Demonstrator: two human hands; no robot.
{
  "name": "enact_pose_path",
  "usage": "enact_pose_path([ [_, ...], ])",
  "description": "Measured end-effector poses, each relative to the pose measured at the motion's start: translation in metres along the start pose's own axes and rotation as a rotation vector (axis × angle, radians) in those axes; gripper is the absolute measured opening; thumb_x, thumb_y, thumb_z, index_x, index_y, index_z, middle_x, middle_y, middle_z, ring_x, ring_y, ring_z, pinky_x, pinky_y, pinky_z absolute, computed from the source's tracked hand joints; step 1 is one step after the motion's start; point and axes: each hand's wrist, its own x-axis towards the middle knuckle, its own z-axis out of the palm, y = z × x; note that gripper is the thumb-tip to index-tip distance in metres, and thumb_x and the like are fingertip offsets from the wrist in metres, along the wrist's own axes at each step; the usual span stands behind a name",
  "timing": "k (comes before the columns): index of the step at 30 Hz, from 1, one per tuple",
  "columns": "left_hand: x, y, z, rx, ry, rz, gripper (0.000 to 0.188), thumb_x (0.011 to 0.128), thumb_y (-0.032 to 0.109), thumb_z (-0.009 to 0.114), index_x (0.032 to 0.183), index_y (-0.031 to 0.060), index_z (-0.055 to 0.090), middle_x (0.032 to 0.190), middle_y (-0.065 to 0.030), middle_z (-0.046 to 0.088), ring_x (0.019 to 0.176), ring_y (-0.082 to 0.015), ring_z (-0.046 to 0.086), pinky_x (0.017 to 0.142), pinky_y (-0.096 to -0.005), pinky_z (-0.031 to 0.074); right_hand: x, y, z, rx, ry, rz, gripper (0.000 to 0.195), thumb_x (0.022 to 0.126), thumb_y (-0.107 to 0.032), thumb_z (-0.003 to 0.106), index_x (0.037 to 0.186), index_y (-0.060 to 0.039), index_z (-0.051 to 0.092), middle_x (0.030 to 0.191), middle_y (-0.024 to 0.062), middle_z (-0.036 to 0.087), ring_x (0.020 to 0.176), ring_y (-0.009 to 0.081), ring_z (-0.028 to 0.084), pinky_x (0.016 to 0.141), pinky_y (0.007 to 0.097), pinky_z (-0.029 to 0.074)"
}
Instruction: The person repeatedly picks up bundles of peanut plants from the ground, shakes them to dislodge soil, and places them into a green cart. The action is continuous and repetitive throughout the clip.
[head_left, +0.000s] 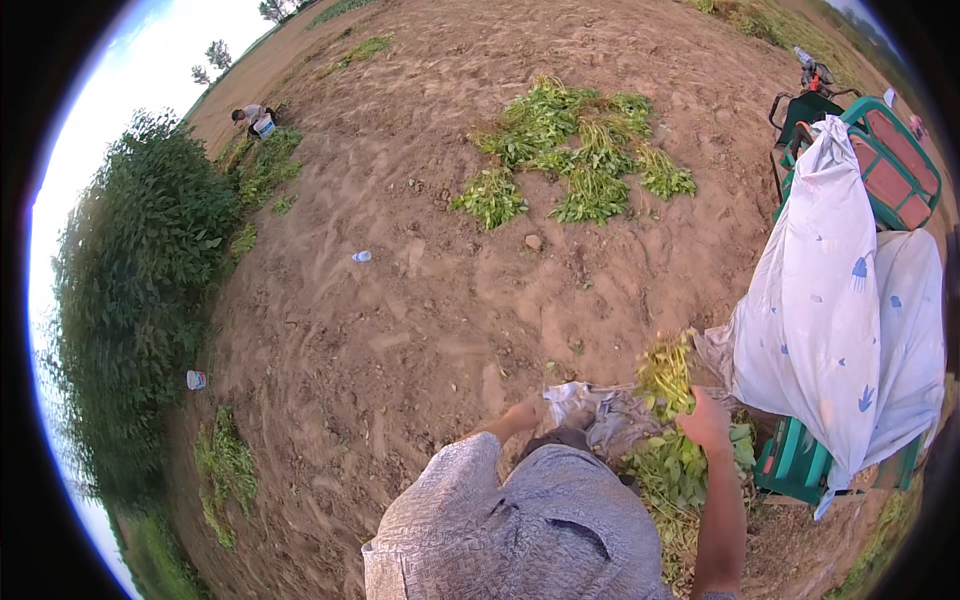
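Note:
My right hand grips a bunch of pulled-up leafy plants, its yellowish stem ends upward. Beneath that hand and beside my legs lies a heap of more green plants. My left hand is low in front of me, near the edge of a crumpled, soil-stained cloth sheet on the ground. Its fingers are too indistinct to tell whether they hold anything. The sheet seems to run under the bunch toward the draped vehicle.
A green cargo tricycle, draped with a white patterned sheet, stands at right. Ahead lie piled plants, a stone and a plastic bottle. Left are bushes, a bucket and a distant person with another bucket.

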Motion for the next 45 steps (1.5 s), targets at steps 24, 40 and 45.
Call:
enact_pose_path([
  [24, 0.056, 0.021, -0.003, 0.117, 0.017, 0.153, 0.029, 0.077, 0.025, 0.060, 0.087, -0.0001, 0.071, 0.094, -0.0264, 0.069, 0.094, -0.0415, 0.067, 0.080, -0.0498, 0.054, -0.289, 0.206, 0.300, 1.009, 0.078, 1.295, 0.036, 0.089, -0.030, 0.056, 0.114, -0.0047, 0.064, 0.091, 0.0159, 0.068, 0.083, 0.0279, 0.065, 0.070, 0.0407, 0.047],
  [40, 0.102, 0.381, 0.156, 0.691, -0.355, 1.024, 0.033, 0.082, 0.020, 0.064, 0.108, 0.0013, 0.064, 0.096, -0.0211, 0.069, 0.092, -0.0392, 0.066, 0.082, -0.0441, 0.052, -0.345, 0.030, 0.507, 1.874, 0.814, 1.472, 0.036, 0.084, -0.011, 0.069, 0.116, 0.0035, 0.058, 0.077, 0.0144, 0.066, 0.056, 0.0205, 0.063, 0.044, 0.0334, 0.046],
  [45, 0.016, 0.418, 0.227, 0.943, -0.633, 1.001, 0.031, 0.083, 0.021, 0.063, 0.107, 0.0018, 0.063, 0.093, -0.0190, 0.068, 0.090, -0.0373, 0.066, 0.080, -0.0439, 0.052, -0.333, 0.008, 0.633, 1.745, 0.718, 1.646, 0.046, 0.083, -0.005, 0.068, 0.125, 0.0074, 0.052, 0.075, 0.0168, 0.065, 0.051, 0.0215, 0.061, 0.042, 0.0333, 0.045],
])
